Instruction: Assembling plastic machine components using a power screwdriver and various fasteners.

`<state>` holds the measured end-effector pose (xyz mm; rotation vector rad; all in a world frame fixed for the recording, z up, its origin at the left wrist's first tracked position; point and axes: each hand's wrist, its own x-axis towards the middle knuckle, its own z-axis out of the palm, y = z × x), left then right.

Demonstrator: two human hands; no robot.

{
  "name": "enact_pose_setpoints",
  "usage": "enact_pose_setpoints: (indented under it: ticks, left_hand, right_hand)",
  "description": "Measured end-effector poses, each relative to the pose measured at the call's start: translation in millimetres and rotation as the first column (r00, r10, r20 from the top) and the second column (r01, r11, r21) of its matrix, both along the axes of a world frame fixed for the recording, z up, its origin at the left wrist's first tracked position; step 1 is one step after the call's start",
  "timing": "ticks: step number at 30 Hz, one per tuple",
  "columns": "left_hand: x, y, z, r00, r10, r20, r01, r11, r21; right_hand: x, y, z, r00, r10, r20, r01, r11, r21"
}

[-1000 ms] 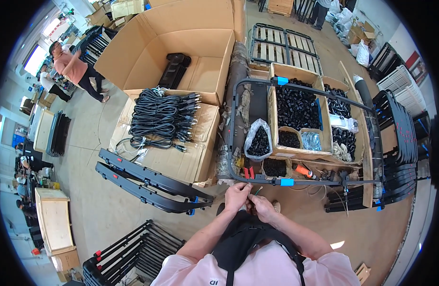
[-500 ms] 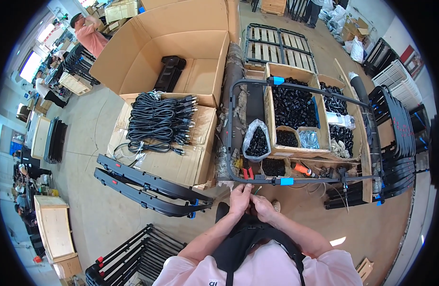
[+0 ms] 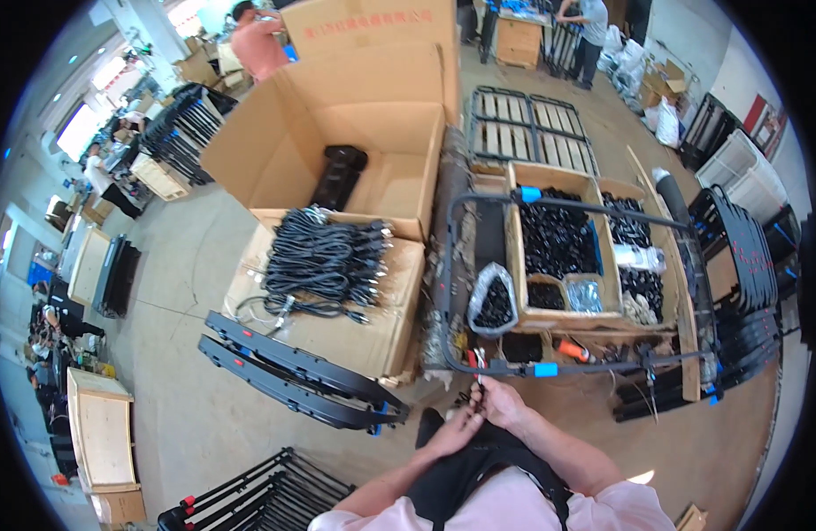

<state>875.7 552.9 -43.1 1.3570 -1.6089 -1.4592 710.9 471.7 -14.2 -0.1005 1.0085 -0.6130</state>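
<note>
My left hand [image 3: 458, 428] and my right hand [image 3: 501, 403] meet close to my chest, both pinching a small thin dark part [image 3: 480, 380] that sticks up between the fingers. Just beyond them runs the near bar of a black tubular metal frame [image 3: 603, 363] with blue joints [image 3: 544, 370]. The frame surrounds wooden crates of black parts [image 3: 557, 239]. A clear bag of black pieces [image 3: 494, 301] leans at the crate's near left corner.
Two long black plastic bars [image 3: 293, 372] lie on the floor at my left. A cardboard sheet carries coiled black cables [image 3: 324, 261]; behind it stands a big open cardboard box [image 3: 355, 133]. Black racks [image 3: 749, 265] stack at right. People stand at the back.
The view has tilted up toward the far end of the room. My hands stay together at my chest, with the small part raised slightly toward the frame bar.
</note>
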Motion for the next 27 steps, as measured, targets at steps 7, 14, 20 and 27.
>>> enact_pose_setpoints:
  ticks: [7,14,20,27]
  left_hand:
    - [-5,4,-13,0.985,-0.161,0.054,0.149,0.971,0.187]
    - [0,-12,-5,0.997,0.077,0.014,-0.079,0.981,0.175]
    - [-11,-8,-22,0.969,0.196,-0.152,-0.145,0.944,0.296]
    - [-22,0,-26,0.902,0.395,-0.173,-0.307,0.869,0.388]
  right_hand:
    - [-26,21,-3,0.992,-0.053,-0.116,0.069,0.988,0.140]
    - [-54,-11,93,0.542,0.340,-0.769,-0.762,0.586,-0.278]
    - [-49,-114,88,0.032,0.312,-0.949,-0.919,0.382,0.094]
    - [-31,-129,33,0.402,0.587,-0.703,-0.915,0.296,-0.275]
